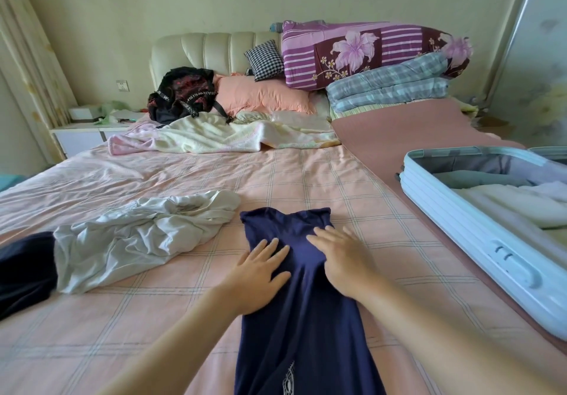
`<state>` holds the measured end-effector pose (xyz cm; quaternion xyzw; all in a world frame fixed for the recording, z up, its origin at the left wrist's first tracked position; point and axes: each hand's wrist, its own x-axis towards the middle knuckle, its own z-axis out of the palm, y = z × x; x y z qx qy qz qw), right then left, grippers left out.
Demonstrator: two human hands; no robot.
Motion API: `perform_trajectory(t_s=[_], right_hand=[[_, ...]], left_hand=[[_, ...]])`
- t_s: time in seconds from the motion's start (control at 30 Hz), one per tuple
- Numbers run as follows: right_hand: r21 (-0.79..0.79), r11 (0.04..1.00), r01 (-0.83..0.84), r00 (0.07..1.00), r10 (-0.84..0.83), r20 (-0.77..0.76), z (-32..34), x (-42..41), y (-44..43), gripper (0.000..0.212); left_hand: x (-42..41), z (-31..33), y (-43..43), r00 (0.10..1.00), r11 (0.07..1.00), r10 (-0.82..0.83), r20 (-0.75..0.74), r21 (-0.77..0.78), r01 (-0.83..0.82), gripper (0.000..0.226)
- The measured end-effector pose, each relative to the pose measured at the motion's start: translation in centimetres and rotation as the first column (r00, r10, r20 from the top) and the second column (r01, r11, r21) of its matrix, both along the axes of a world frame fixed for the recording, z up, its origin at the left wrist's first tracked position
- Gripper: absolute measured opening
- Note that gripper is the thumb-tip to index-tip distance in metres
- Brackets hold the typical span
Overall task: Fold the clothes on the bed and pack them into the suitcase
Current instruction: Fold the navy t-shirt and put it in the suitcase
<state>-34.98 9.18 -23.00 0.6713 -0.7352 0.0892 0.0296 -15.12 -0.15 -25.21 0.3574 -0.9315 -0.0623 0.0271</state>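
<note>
Pink checked bedding covers one bed (184, 173), which carries every item listed below. Positions are given relative to the navy garment (306, 318).

1. Navy garment: one. It lies flat in a long narrow strip on the near part of the bed, running away from the viewer.
2. Hands: two. The left hand (260, 275) and right hand (340, 259) rest palm-down, side by side, on the far half of the navy garment. The fingers (270, 249) of both hands are straight, slightly spread and pressed onto the cloth; nothing is pinched.
3. Loose garments: two more. One white garment (138, 235) lies crumpled just left of the navy garment. One dark garment (24, 272) lies further left, at the frame edge.
4. Suitcase (460, 219): one, pale blue, lying open to the right of the navy garment and apart from it. Pale folded clothes (506, 201) lie inside; their number cannot be told.
5. Beyond the navy garment, towards the headboard: one cream blanket (214, 137), one black backpack (184, 94), one peach pillow (264, 94), one checked cushion (265, 58), and two folded quilts, the purple quilt (368, 54) stacked on the plaid quilt (389, 88).
</note>
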Motion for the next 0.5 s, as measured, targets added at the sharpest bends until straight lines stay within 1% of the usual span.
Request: perform_trajectory(t_s=[0.03,0.07,0.13,0.2,0.27,0.37,0.43,0.5], right_hand=[[0.034,0.999,0.012,0.999,-0.010,-0.053,0.3,0.1,0.3,0.066],[0.104,0.994,0.019,0.993,-0.008,-0.114,0.5,0.3,0.8,0.068],[0.232,0.971,0.057,0.978,-0.008,-0.207,0.9,0.8,2.0,0.073],[0.246,0.966,0.086,0.972,-0.027,-0.232,1.6,1.7,3.7,0.073],[0.180,0.982,0.051,0.987,-0.021,-0.161,2.2,3.0,5.6,0.068],[0.092,0.994,-0.055,0.998,0.054,0.015,2.7,6.1,8.9,0.061],[0.090,0.989,-0.116,0.987,0.105,0.120,2.8,8.2,11.4,0.054],[0.116,0.982,-0.149,0.978,0.129,0.166,2.7,10.4,14.0,0.048]], left_hand=[[0.5,0.3,0.7,0.999,0.998,0.031,0.014,0.049,-0.031,0.065],[1.0,0.9,1.4,0.998,0.995,0.058,0.015,0.083,-0.059,0.065],[2.3,2.1,3.0,0.995,0.989,0.102,-0.007,0.110,-0.101,0.065],[3.7,3.0,4.8,0.989,0.985,0.128,-0.070,0.122,-0.118,0.062],[5.1,3.2,7.0,0.983,0.987,0.130,-0.128,0.109,-0.117,0.055],[7.3,3.3,11.3,0.967,0.986,0.130,-0.218,0.134,-0.102,0.039],[8.9,3.3,14.1,0.961,0.982,0.138,-0.241,0.161,-0.100,0.032],[10.6,3.3,16.6,0.954,0.976,0.171,-0.244,0.177,-0.130,0.028]])
